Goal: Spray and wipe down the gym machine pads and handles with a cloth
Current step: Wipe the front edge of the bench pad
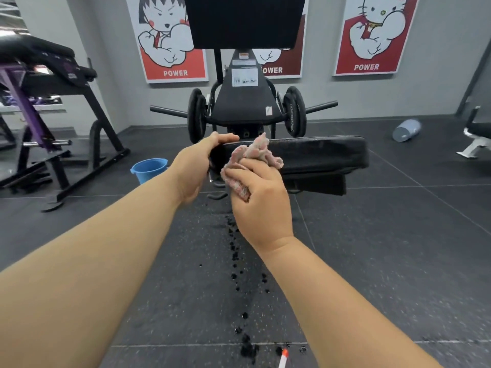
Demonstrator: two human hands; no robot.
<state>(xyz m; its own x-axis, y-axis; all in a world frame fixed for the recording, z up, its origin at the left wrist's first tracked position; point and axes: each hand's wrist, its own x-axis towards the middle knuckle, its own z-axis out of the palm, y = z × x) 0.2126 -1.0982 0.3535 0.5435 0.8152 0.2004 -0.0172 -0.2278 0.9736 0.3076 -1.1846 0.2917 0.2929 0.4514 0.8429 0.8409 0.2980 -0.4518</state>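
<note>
Two hands: left point(196, 166) gripping the pad point(318, 152), right point(257, 200) clutching the cloth point(255, 152).

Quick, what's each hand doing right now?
Left hand: closed around the end of the black pad.
Right hand: closed, holding the pink cloth against the pad.

Long black pad point(318, 152) lying horizontal, crumpled pink cloth point(252, 158) pressed against it
</note>
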